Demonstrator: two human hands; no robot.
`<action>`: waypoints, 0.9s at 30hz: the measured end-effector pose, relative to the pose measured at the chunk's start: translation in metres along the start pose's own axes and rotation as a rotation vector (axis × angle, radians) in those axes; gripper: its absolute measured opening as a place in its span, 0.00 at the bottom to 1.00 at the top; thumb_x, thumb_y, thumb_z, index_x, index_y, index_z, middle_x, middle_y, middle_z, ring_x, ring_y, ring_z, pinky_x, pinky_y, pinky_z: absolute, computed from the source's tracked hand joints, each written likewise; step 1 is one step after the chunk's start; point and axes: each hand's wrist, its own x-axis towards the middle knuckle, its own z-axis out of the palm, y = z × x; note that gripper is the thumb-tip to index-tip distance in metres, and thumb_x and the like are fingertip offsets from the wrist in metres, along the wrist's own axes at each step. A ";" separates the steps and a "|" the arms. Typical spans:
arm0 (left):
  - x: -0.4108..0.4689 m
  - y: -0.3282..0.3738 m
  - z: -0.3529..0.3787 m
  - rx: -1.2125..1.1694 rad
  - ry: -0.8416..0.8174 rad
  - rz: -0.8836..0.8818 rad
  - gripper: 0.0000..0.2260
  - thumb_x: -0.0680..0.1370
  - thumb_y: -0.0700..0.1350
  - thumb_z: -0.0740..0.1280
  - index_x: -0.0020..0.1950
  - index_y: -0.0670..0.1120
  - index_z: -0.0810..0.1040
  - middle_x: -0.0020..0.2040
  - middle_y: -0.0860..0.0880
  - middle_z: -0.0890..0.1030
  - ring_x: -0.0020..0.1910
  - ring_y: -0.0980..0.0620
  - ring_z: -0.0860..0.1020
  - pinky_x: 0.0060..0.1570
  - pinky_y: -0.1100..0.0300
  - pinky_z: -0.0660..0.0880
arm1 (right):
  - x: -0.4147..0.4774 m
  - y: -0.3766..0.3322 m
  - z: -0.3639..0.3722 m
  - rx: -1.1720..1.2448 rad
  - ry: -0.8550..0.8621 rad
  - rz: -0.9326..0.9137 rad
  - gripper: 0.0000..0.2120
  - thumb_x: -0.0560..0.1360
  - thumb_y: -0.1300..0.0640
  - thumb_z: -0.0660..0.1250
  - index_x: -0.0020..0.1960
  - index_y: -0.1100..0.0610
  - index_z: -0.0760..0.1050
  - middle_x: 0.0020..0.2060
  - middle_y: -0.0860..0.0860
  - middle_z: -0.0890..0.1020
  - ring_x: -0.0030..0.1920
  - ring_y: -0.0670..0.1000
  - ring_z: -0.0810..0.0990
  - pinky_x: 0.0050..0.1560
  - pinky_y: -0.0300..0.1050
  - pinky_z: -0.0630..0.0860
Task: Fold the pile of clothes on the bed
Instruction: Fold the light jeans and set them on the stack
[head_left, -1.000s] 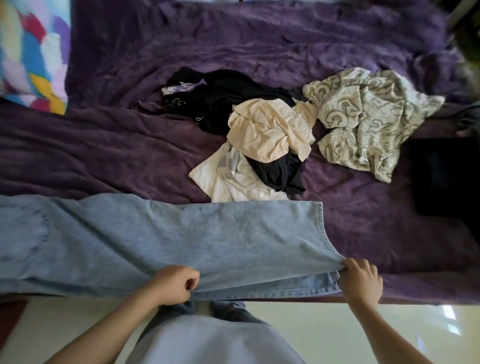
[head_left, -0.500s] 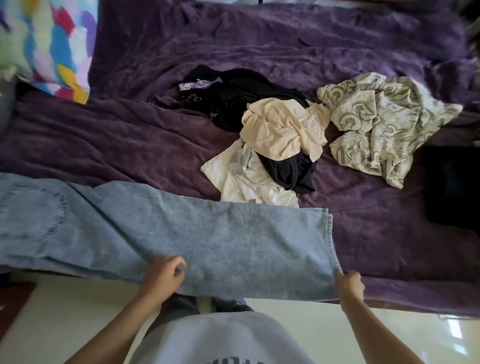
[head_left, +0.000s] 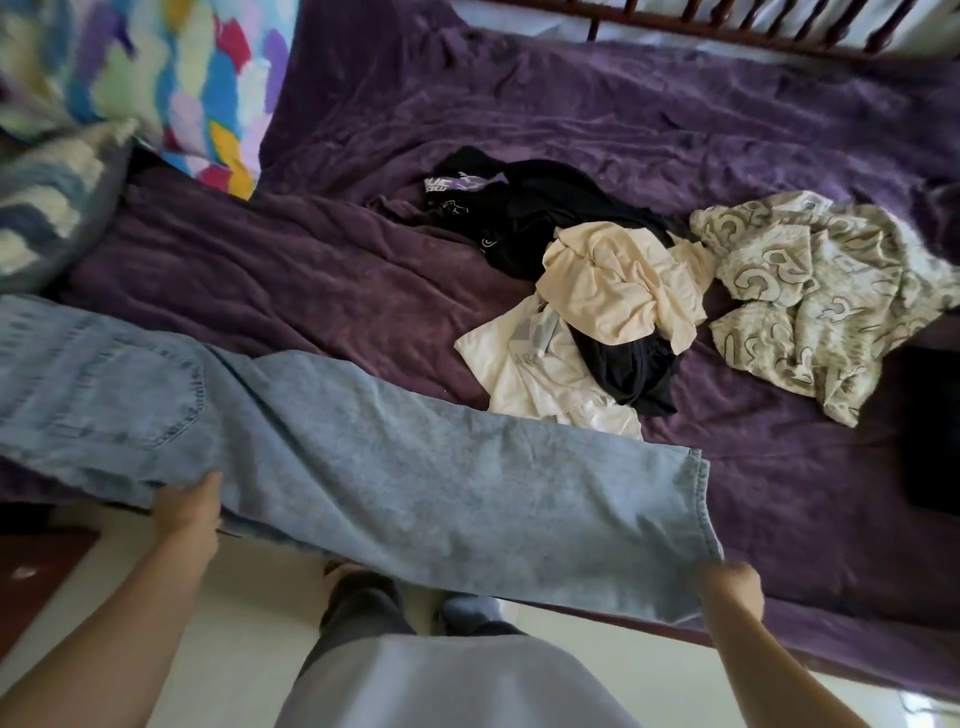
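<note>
Head view: jeans (head_left: 415, 483) stretched along the near edge of the bed (head_left: 363, 291), waist to the left. Fingers of the left hand (head_left: 187, 512) grip the near seam mid-leg; the right hand (head_left: 732, 587) grips the hem corner. Unfolded pile (head_left: 597, 312) lies beyond. Risk: the denim overhangs the floor, so a slack grip lets it slide off or the legs misalign. The white shirt (head_left: 530, 374) shows grey lettering, possibly "AR", the rest hidden.

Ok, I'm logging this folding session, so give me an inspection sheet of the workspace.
Surface: rumpled purple blanket spread as the work surface.
Job's things: light blue denim jeans spread along the near edge; unfolded pile of black garment, cream top, white printed shirt, grey-patterned fabric.
Clutter: multicoloured pillow; dark item at right edge.
Grippers: left hand grips the jeans' near edge, right hand the hem corner.
Cables: nothing seen.
Surroundings: wooden rail, pale floor.
</note>
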 end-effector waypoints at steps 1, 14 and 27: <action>0.005 0.005 0.001 -0.218 -0.029 -0.120 0.18 0.78 0.43 0.62 0.66 0.38 0.69 0.55 0.45 0.73 0.49 0.45 0.75 0.27 0.67 0.76 | -0.004 -0.004 0.000 -0.004 -0.001 -0.018 0.14 0.74 0.64 0.62 0.57 0.71 0.74 0.51 0.67 0.79 0.53 0.65 0.78 0.46 0.48 0.69; 0.039 -0.032 -0.042 -0.513 0.008 -0.375 0.06 0.79 0.43 0.61 0.42 0.45 0.71 0.52 0.44 0.74 0.41 0.51 0.74 0.33 0.63 0.77 | -0.066 -0.040 0.010 0.135 0.131 -0.048 0.16 0.75 0.61 0.62 0.55 0.72 0.75 0.50 0.69 0.78 0.51 0.67 0.77 0.50 0.53 0.72; 0.088 0.028 -0.060 0.947 -0.744 0.599 0.21 0.78 0.53 0.61 0.71 0.48 0.68 0.71 0.50 0.67 0.70 0.50 0.65 0.69 0.56 0.60 | -0.316 -0.268 0.110 0.391 -0.109 -0.810 0.11 0.74 0.61 0.63 0.35 0.58 0.65 0.28 0.51 0.68 0.30 0.50 0.66 0.32 0.46 0.61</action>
